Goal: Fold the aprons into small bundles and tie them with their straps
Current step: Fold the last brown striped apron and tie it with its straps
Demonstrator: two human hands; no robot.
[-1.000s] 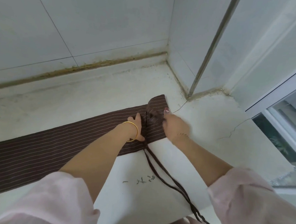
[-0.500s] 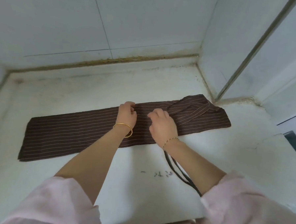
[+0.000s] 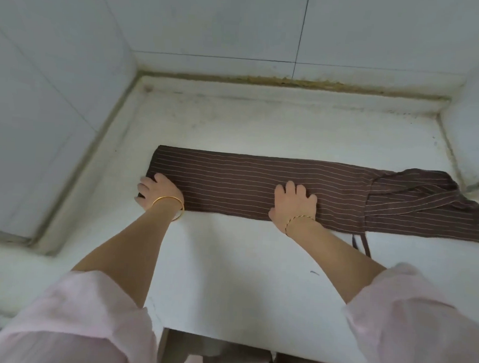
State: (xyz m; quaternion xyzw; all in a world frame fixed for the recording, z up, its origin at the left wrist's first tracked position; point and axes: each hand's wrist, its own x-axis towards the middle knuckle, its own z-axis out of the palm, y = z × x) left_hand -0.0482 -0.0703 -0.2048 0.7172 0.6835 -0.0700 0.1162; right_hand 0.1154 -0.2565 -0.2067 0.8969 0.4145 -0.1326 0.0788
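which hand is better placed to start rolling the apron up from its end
Probably left: the left hand grips the apron at its left end, while the right hand presses flat mid-strip.

The apron (image 3: pixel 260 179) across the middle of the frame was matt brown woven cloth with thin pale pinstripes, creased at its right end; its straps (image 3: pixel 366 246) were narrow tape of the same dark fabric. The ledge (image 3: pixel 241 278) beneath was white and matt, grimy toward the back, where a rough, yellow-brown stained seam (image 3: pixel 279 82) ran below smooth, faintly glossy wall tiles (image 3: pixel 213 19). A polished gold-coloured metal bangle (image 3: pixel 166 197) and a thin twisted bracelet (image 3: pixel 300 218) shone at the wrists. The sleeves (image 3: pixel 81 312) in the lower corners were soft pale-pink cloth.
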